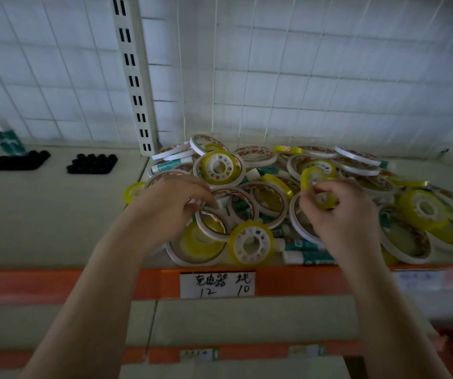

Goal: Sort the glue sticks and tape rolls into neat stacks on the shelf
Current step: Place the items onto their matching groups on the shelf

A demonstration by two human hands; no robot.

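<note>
Far to your left on the shelf (42,214), a few glue sticks (7,139) with teal labels stand upright against the wire grid backing (329,77), and just in front of them sit two tight clusters of black caps (20,160) and (92,164), a little apart from each other. The slotted upright post (135,77) rises beside the start of the heap. Your left hand (169,205) reaches into the left edge of the mixed pile (274,170), fingers loosely curled with the tips touching a thin white-rimmed tape ring (213,224); you cannot tell whether it actually grips that ring. In front of it a yellow tape roll (251,242) with a white hub leans near the shelf's orange front edge (55,283), above a handwritten paper label (217,284). Your right hand (340,214) pinches a small yellow tape roll (322,199) between curled fingertips, lifted just over the pile. Loose teal glue sticks (308,257) lie flat under that wrist, and more yellow rolls (425,209) crowd the right end.
</note>
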